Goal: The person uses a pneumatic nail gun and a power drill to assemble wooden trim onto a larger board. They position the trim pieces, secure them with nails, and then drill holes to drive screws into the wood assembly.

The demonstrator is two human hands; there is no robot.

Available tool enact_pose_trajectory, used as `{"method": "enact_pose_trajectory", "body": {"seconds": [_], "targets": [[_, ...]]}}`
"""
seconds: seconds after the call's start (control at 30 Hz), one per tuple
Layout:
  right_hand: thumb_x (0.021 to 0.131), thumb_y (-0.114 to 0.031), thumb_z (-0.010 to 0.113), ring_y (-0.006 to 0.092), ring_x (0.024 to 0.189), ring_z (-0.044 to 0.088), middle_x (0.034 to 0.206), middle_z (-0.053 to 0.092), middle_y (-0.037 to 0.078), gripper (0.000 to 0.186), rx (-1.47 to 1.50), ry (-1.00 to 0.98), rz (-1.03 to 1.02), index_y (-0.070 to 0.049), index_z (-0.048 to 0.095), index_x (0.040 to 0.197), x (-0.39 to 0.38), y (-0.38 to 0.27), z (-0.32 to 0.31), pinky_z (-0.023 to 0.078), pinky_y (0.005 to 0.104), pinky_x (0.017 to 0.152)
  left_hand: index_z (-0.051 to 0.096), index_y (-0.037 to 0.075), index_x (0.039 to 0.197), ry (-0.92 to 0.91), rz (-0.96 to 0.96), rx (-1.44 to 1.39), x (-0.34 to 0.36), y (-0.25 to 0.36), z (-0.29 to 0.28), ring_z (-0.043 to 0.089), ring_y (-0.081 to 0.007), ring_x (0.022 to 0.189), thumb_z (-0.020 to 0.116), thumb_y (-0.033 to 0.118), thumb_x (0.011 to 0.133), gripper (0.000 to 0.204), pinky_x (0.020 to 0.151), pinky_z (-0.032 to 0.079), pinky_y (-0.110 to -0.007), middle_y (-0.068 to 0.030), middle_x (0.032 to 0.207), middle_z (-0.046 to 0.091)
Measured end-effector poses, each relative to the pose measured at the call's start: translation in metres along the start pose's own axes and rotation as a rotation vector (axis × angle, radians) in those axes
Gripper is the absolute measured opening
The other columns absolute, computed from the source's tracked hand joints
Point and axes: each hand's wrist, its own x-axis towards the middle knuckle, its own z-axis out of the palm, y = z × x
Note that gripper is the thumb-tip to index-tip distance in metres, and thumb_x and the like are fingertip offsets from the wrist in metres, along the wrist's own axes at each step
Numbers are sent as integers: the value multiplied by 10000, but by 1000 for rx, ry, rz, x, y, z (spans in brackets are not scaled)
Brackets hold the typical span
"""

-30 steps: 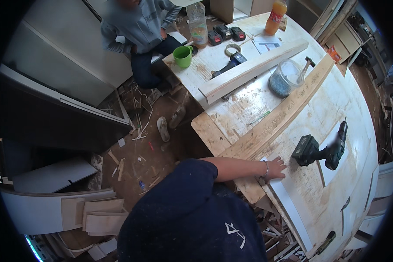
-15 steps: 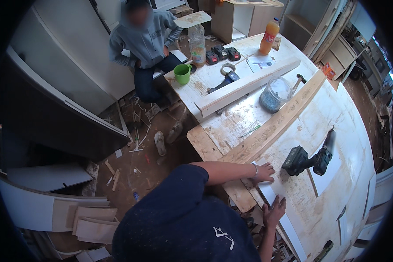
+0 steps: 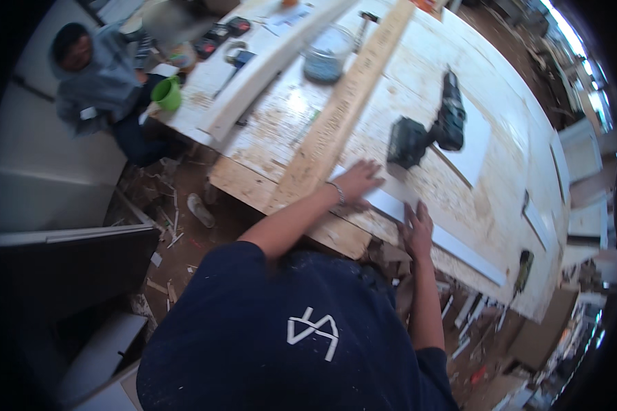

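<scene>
My left hand (image 3: 356,181) lies with spread fingers on a narrow white strip (image 3: 469,253) along the table's near edge. My right hand (image 3: 416,222) touches the same strip lower down, fingers extended. Just beyond them a black cordless drill (image 3: 448,113) lies on the table, beside a white panel (image 3: 466,164). A long pale wooden plank (image 3: 339,116) runs away from me next to my left hand.
The worn white worktable (image 3: 500,198) also holds a white beam (image 3: 260,72), a tub of blue bits (image 3: 322,61), a hammer (image 3: 365,20), battery packs (image 3: 223,34) and a green mug (image 3: 168,92). A seated person (image 3: 96,89) is at the far left. Scraps litter the floor (image 3: 168,253).
The view has swung, shifting the table's far part upward and leftward. My right hand has come onto the white strip since a second ago; my left hand remains on it.
</scene>
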Motion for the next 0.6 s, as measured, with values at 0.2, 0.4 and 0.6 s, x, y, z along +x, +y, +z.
{"method": "enact_pose_trajectory", "body": {"seconds": [0.2,0.4,0.6], "targets": [[920,-241,692,440,1499,347,1620,364,258,712,-69,-90,94,-199,428,1580,-2,-15,-4,316,556,1192,408,170,1583,63,-113,55,-21,23,-20,91,-392,1597,671,658,872,901,1277,30,-583,-227,1691,223],[927,-269,703,438,1489,362,1588,400,280,664,-31,-200,85,-60,475,1515,26,-41,-13,315,543,1198,285,103,1638,272,-534,90,-55,29,-62,-127,-422,1590,591,604,948,906,1255,-73,-592,-294,1710,-15],[985,-332,668,404,1478,389,1607,416,201,638,36,16,-632,-31,471,1512,87,-216,-59,272,522,1229,237,100,1651,313,-589,50,-93,21,-77,-96,-431,1593,561,488,980,840,1259,-64,-588,-307,1704,5]]}}
